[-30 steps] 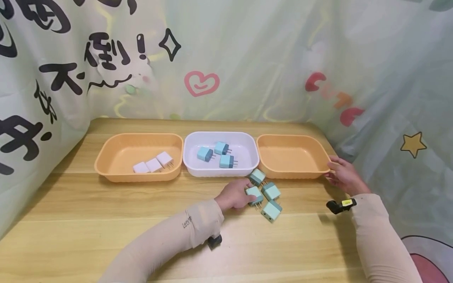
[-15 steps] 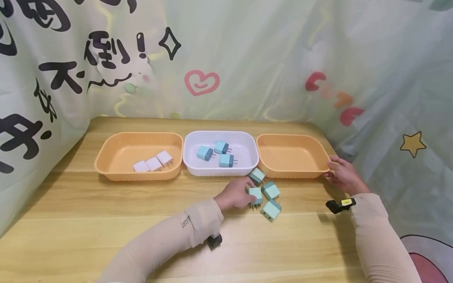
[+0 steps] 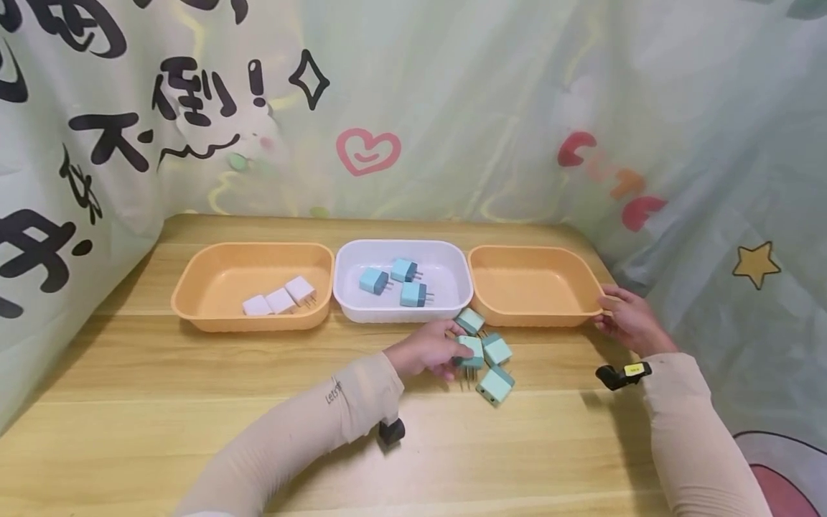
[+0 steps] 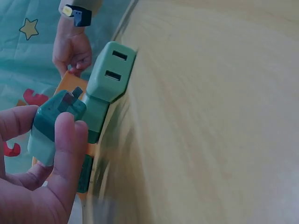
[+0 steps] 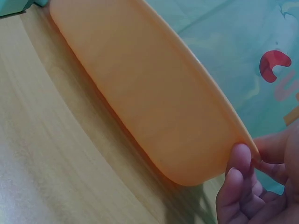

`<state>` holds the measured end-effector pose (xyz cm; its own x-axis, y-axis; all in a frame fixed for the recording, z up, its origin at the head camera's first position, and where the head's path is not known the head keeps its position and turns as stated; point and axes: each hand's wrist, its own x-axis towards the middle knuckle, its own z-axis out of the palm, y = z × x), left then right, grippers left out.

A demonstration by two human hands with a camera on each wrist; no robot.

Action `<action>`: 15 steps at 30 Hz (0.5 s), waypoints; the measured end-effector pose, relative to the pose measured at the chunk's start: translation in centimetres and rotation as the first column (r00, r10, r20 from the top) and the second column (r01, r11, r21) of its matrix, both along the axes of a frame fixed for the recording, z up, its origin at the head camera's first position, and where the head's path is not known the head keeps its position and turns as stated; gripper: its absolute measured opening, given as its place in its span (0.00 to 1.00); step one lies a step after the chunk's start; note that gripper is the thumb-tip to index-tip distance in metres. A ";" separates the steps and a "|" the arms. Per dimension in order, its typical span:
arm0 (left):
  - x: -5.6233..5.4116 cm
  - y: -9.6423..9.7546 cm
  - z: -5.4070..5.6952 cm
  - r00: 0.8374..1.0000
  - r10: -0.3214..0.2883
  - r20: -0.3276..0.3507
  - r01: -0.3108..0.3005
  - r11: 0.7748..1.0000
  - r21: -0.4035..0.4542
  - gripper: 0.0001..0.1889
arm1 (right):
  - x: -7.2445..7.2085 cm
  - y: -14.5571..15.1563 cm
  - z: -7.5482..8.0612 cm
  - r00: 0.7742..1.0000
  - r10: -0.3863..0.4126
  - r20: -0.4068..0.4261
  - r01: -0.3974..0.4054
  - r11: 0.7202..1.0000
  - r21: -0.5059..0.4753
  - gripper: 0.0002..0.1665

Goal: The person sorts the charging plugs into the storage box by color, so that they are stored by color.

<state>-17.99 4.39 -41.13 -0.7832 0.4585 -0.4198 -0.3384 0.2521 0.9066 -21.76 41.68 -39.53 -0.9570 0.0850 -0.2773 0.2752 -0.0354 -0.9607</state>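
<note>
My left hand (image 3: 429, 350) pinches a green charger plug (image 4: 43, 130) between thumb and fingers; in the head view its metal prongs point down toward the table. Close beside it lie three more green plugs, one of them a two-slot plug (image 3: 496, 385) nearest me. At the far right my right hand (image 3: 629, 319) grips the rim of the right orange tray (image 5: 140, 88), thumb and fingers on either side of its corner. That tray holds nothing. Three blue plugs (image 3: 413, 294) lie in the white tray (image 3: 403, 314) to its left.
The left orange tray (image 3: 252, 323) holds three white plugs (image 3: 281, 301). All three trays stand in a row along the back of the wooden table (image 3: 517, 452). Behind and beside the table hangs a printed curtain (image 3: 452, 108).
My left hand has taken up the green plug from the table, turning it and lifting it slightly. The right hand stays at the tray's corner.
</note>
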 end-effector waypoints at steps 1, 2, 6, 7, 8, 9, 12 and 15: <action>-0.1 0.0 0.1 1.000 0.000 0.004 0.000 1.000 0.012 0.18 | 0.0 -0.1 0.0 1.000 0.002 0.003 -0.002 1.000 0.004 0.08; -0.1 0.0 0.2 1.000 -0.001 0.010 0.001 1.000 0.028 0.17 | -0.1 -0.1 0.0 1.000 0.004 0.007 -0.004 1.000 0.008 0.08; -0.4 0.3 0.6 1.000 -0.010 0.021 0.009 0.998 0.070 0.15 | 0.0 -0.5 0.0 1.000 0.004 0.031 -0.004 1.000 0.030 0.07; -0.5 0.4 0.7 1.000 -0.013 0.023 0.011 0.997 0.080 0.15 | 0.0 -0.6 0.0 0.999 0.002 0.034 -0.003 0.999 0.035 0.07; -0.6 0.5 0.7 1.000 -0.015 0.027 0.012 0.995 0.097 0.15 | 0.1 -0.6 0.1 0.999 -0.003 0.034 0.001 0.999 0.036 0.07; -0.7 0.7 0.8 0.999 -0.019 0.030 0.016 0.994 0.110 0.14 | 0.1 -0.6 0.1 0.999 -0.008 0.032 0.006 0.999 0.038 0.07; -1.1 1.1 1.3 0.999 -0.036 0.039 0.029 0.987 0.157 0.13 | 0.2 -0.6 0.3 1.000 -0.020 0.024 0.019 0.999 0.043 0.08; -1.5 1.5 1.8 0.998 -0.045 0.054 0.033 0.979 0.203 0.12 | 0.3 -0.6 0.4 0.999 -0.025 0.027 0.023 0.999 0.048 0.08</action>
